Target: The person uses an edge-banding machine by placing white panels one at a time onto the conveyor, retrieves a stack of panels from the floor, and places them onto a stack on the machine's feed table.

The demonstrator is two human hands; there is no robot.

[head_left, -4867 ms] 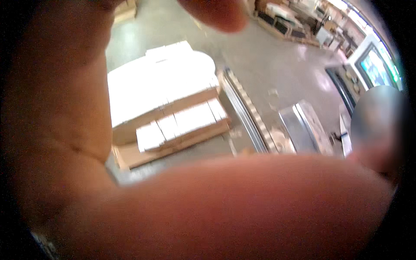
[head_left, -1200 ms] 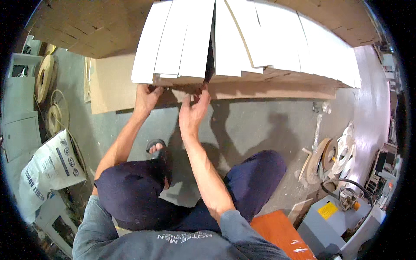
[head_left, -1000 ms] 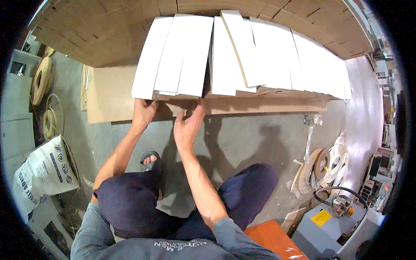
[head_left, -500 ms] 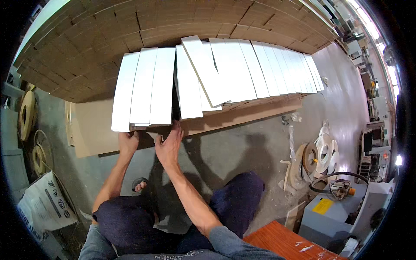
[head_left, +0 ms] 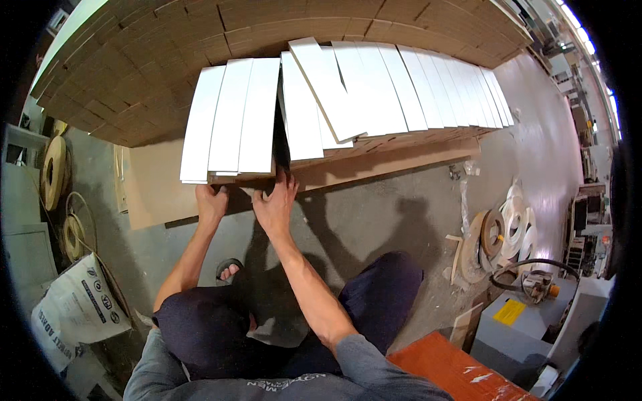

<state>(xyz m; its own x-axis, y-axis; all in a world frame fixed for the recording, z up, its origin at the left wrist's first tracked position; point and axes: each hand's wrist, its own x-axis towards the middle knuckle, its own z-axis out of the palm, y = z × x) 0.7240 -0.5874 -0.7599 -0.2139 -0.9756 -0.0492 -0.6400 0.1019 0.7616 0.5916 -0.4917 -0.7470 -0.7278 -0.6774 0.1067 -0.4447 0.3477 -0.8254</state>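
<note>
Long white boards lie side by side in a row in front of me, their near ends toward me. My left hand is at the near end of the leftmost boards, its fingers curled up under the edge and partly hidden. At the right corner of the same group is my right hand, its fingers reaching up beside a dark gap and its thumb set apart to the left. Both hands appear to grip this group from its near end. One loose board lies slanted across the others, right of the gap.
Behind the boards rises a large stack of brown cardboard. A flat cardboard sheet lies beneath the row. Rolls of edging strip and a grey machine stand right, an orange-red board lower right, and a white sack left.
The whole scene has shifted slightly up and to the right in the view. Both hands keep about the same place at the boards' near end.
</note>
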